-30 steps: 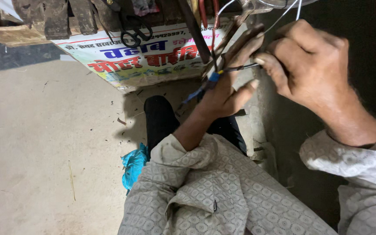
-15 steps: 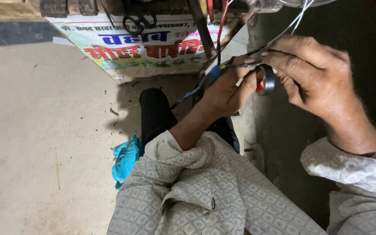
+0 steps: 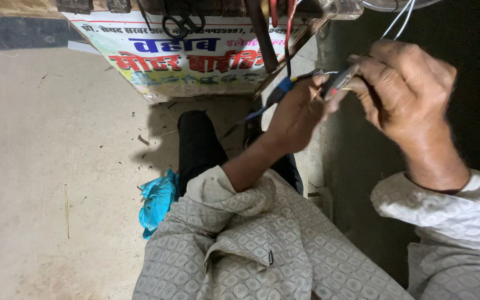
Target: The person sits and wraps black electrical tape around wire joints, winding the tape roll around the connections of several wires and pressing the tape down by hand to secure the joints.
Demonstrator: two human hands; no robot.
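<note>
You're sitting in what looks like a small repair workshop: a worn wooden workbench [image 3: 301,39] is standing on a bare concrete floor [image 3: 45,166], a printed paper sign [image 3: 184,61] is hanging off its front, black-handled scissors [image 3: 181,22] and red and white wires [image 3: 284,22] are dangling over it.

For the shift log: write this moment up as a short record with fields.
Left hand: closed on a blue-handled tool, thin wires running from its grip.
Right hand: closed on a small tool with a red-and-grey handle, close against the left hand.
Wires: white strands rise above the right hand.
Behind: printed banner with scissors hanging over it.
Floor: blue bag by the left sleeve.
</note>
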